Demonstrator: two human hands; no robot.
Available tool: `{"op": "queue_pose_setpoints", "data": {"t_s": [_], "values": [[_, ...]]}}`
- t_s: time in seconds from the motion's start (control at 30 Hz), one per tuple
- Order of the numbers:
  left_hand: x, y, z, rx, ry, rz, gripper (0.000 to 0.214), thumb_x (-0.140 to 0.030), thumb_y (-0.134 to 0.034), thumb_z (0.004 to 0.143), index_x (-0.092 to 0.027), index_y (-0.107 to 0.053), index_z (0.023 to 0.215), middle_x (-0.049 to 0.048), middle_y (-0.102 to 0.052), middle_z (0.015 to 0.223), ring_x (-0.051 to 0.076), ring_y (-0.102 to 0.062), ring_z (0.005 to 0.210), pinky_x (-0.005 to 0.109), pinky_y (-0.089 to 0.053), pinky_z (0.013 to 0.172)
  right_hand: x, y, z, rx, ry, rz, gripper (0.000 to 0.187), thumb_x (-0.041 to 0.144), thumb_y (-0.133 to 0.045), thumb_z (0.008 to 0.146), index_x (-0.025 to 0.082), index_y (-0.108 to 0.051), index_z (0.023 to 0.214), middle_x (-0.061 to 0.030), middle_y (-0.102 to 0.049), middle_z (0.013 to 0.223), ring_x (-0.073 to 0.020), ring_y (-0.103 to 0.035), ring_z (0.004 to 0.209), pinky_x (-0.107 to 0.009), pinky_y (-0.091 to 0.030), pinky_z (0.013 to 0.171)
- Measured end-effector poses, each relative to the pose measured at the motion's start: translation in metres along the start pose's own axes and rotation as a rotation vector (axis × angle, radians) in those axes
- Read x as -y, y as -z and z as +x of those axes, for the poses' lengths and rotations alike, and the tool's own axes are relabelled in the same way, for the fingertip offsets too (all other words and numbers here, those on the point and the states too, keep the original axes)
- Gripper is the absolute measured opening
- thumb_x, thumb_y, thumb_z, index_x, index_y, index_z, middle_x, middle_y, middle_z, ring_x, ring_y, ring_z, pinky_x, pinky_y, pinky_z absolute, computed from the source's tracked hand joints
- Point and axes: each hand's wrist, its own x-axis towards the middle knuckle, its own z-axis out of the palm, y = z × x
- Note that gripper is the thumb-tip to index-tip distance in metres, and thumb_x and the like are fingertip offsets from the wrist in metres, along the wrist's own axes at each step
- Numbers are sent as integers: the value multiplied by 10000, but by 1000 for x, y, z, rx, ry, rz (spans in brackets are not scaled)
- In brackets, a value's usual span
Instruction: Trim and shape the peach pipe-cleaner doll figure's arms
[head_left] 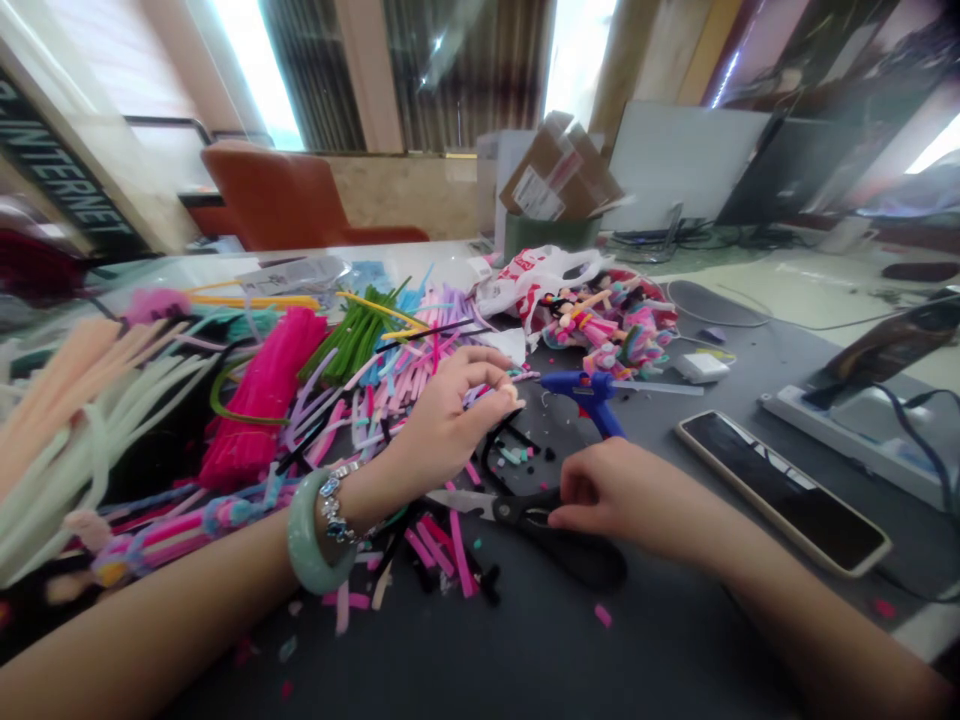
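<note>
Curling around or against the handles of black-handled scissors (511,511) near the tabletop's (525,650) front edge, the right hand (611,490) hides its grip; whether its fingers are clamped there, I cannot tell. A smartphone (784,490) lies toward the right edge. Farther in, the left hand (454,415) has its fingers pinched on a small pale piece (512,392), near a blue glue gun (581,387). Small dolls (600,325) lie heaped toward the far edge.
</note>
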Motion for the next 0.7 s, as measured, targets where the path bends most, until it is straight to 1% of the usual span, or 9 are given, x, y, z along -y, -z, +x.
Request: {"op": "queue_pose_setpoints", "data": {"t_s": [0.07,0.13,0.23,0.3,0.37,0.43,0.57,0.7], "values": [[-1,2,2,-8,4,2,177,-236,-468,862,-150,-571,747,69,-528,1092,190,-501,1071,364,-356,985,0,-1,-2,25,24,-173,312,482,-719,659,187,-658,742,-70,-670,746,-243,-624,666,-286,-388,523],[-1,3,4,-9,5,-9,185,-234,-456,863,-151,-560,735,64,-528,1085,187,-492,1068,352,-352,977,1,-2,-3,89,48,-294,400,513,-742,625,165,-650,798,-92,-675,804,-288,-647,732,-316,-429,564],[2,3,6,-44,40,-95,154,-242,-477,835,-158,-552,729,49,-544,1039,177,-506,996,322,-389,905,5,-3,-4,159,55,-358,430,502,-739,644,140,-650,858,-110,-670,857,-311,-661,779,-345,-469,607],[4,2,7,-101,103,-214,115,-244,-499,802,-168,-552,734,33,-558,942,160,-524,880,288,-428,790,8,-3,-4,158,79,-367,425,480,-743,652,140,-655,890,-107,-659,884,-305,-662,795,-345,-479,620],[6,2,9,-162,179,-336,77,-236,-523,766,-177,-550,724,18,-545,820,143,-515,767,259,-433,679,8,-2,-3,142,106,-367,422,463,-760,638,145,-660,897,-96,-641,907,-285,-657,787,-330,-478,606],[7,3,11,-221,218,-415,61,-224,-540,736,-179,-543,695,9,-518,742,132,-495,699,244,-423,617,7,-2,-2,131,113,-367,409,451,-777,617,149,-668,870,-85,-624,920,-263,-649,772,-310,-468,579],[9,8,15,-310,235,-481,62,-198,-548,691,-178,-522,639,1,-483,691,120,-466,651,233,-418,580,0,-4,-1,112,148,-374,350,368,-808,589,169,-677,845,-61,-606,913,-228,-634,741,-282,-442,546],[10,10,16,-340,264,-559,44,-172,-558,673,-174,-525,643,-6,-453,693,103,-434,643,214,-416,577,-5,-7,0,74,179,-395,332,306,-807,588,185,-671,865,-53,-609,902,-220,-627,728,-283,-438,560]]}}
